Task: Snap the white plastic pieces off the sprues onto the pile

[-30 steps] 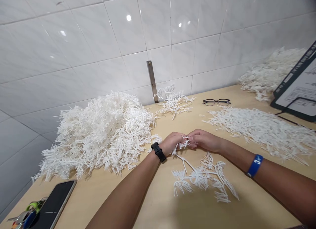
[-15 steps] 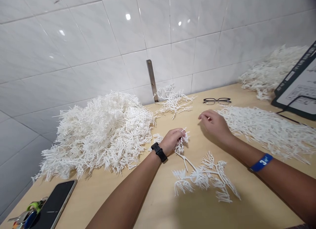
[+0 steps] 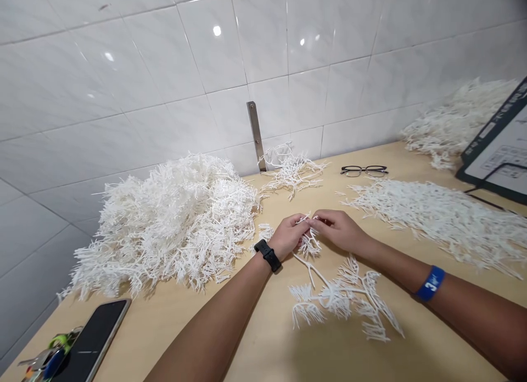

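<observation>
At the table [image 3: 267,349], left grip [image 3: 289,237] and right grip [image 3: 341,231] meet, curled.

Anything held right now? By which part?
A white branched sprig: the left hand pinches it near its upper end, twigs fanning below. The right hand has its fingertips at that end; its grip is unclear.

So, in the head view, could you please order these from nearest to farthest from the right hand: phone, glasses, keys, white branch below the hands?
From the right hand:
1. White branch: just below it in the picture.
2. Glasses: farther back, toward the wall.
3. Phone: far to the left.
4. Keys: at the phone's left edge.
</observation>
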{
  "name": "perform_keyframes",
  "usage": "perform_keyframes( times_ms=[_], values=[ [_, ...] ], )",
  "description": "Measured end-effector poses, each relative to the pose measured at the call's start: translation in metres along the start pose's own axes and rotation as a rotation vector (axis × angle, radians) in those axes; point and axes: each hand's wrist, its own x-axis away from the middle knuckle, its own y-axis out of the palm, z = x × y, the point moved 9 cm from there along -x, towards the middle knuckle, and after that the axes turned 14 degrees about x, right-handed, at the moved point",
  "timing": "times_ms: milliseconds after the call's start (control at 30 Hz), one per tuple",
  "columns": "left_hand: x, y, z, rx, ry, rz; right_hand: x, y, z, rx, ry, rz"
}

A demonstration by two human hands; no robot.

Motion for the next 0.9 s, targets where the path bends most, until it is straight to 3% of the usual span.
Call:
perform_keyframes(
  times_ms=[367,633,900],
  values=[
    [0.003,0.012,-0.004,0.027,-0.096,-0.165,0.006,0.029,0.000,-0.500,0.025,-0.353],
    [0.005,0.014,-0.007,0.068,-0.146,-0.225,0.010,0.043,0.003,-0.814,0.033,-0.481],
    [0.004,0.017,-0.009,0.021,-0.153,-0.266,0.009,0.048,0.005,-0.874,0.020,-0.554]
  ],
)
